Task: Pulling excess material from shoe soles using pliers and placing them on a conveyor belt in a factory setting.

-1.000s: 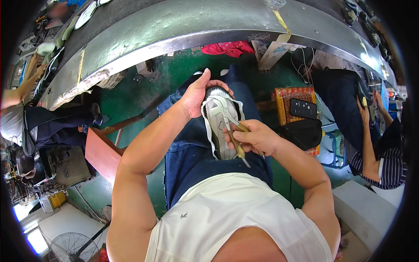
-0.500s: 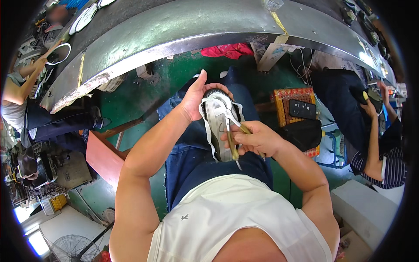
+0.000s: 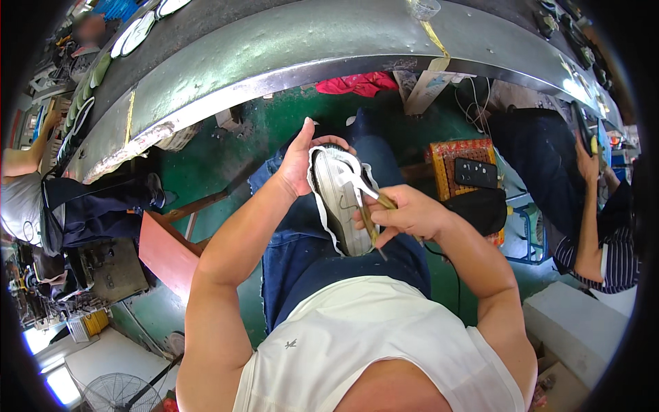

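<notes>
An upturned shoe (image 3: pixel 328 185) lies over my thighs, its pale grey underside facing up and a loose white fabric edge around it. My left hand (image 3: pixel 299 163) grips the far end of it, thumb raised, the other fingers wrapped behind. Closed around the handles of a pair of pincers (image 3: pixel 371 218) is my right hand (image 3: pixel 414 211). The pincers have a silver head and yellowish-brown handles. Their curved jaws lie over the shoe's far right part, close to the white edge. I cannot tell whether the jaws pinch the fabric.
A long dark metal-topped bench (image 3: pixel 309 44) curves across the far side. At right, a patterned seat (image 3: pixel 443 161) carries a black flat device (image 3: pixel 475 172) and a black pouch (image 3: pixel 478 208). A pink panel (image 3: pixel 165 250) stands at left. Co-workers sit on both sides.
The shoe has tilted a little to the left in my hands, and the pincers' handles have shifted slightly right. The left co-worker's arm has moved away; the right co-worker now raises a dark, elongated thing.
</notes>
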